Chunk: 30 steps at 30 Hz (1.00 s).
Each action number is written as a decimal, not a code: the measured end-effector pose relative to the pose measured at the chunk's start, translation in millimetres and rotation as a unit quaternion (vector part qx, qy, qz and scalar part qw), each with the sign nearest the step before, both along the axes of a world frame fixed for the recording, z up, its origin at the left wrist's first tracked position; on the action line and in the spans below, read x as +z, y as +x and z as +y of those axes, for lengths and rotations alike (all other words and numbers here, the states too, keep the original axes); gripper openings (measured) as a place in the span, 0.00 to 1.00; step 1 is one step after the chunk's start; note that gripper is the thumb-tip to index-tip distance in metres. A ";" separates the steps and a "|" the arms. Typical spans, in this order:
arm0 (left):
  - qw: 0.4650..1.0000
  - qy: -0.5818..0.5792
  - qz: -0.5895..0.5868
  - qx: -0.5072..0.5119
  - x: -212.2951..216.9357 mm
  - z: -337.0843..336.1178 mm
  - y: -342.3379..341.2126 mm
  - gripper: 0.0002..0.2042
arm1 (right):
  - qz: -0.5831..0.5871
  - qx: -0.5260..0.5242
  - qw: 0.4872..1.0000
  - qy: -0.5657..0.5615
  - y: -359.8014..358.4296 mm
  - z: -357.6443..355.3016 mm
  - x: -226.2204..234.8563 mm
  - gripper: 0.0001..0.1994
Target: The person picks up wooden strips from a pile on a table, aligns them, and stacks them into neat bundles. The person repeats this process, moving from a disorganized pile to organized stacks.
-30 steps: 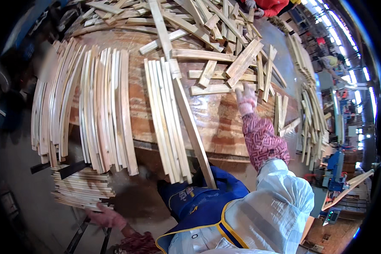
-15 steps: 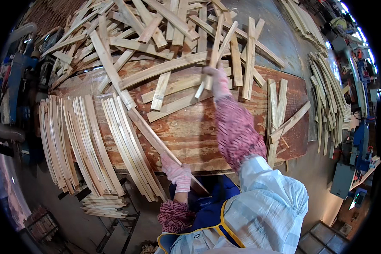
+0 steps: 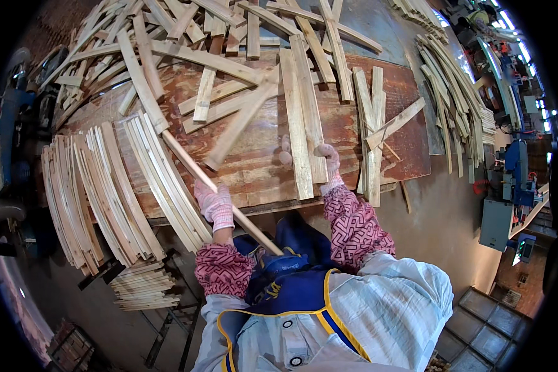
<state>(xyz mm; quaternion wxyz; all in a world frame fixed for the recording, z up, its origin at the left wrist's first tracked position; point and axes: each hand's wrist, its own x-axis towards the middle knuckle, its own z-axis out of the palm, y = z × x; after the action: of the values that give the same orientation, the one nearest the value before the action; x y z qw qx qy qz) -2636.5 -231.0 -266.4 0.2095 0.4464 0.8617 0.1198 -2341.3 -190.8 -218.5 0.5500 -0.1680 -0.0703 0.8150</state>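
Pink-gloved left hand (image 3: 215,206) gripping a long, narrow, pale wooden strip (image 3: 251,227)

This strip is slanting across the near edge of the reddish-brown wooden tabletop (image 3: 254,180). The pink-gloved right hand (image 3: 332,165) is curling around two flat, pale wooden slats (image 3: 296,124), fingertips (image 3: 285,157) showing along their left side. Those slats are extending toward the near edge, right of the tabletop's middle.

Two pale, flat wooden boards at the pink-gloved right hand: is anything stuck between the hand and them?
Nothing that I can see. The pink-gloved right hand grips the two pale, flat wooden boards, with fingertips showing at their left edge.
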 end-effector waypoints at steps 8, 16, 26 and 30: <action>0.983 -0.072 0.168 -0.004 43.6 -10.8 -27.6 0.38 | -0.078 0.000 0.997 -0.024 -4.4 -17.9 21.3 0.37; 0.992 -0.073 0.105 0.000 67.4 6.9 -44.7 0.44 | -0.081 -0.014 0.993 -0.090 7.1 -34.3 5.9 0.22; 0.819 -0.093 -0.557 -0.105 45.7 -40.2 72.0 0.16 | -0.471 0.072 0.875 -0.081 -30.5 -31.9 -4.2 0.11; 0.792 0.054 -0.608 -0.006 61.2 -74.9 18.8 0.13 | -0.523 0.155 0.838 -0.023 -64.2 -62.2 8.6 0.13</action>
<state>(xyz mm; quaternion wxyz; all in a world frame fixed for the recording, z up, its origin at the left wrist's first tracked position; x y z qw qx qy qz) -2617.7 -305.9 -205.2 0.6661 0.2970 0.5464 0.4117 -2405.5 -252.9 -209.8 0.2937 -0.5687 -0.3534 0.6822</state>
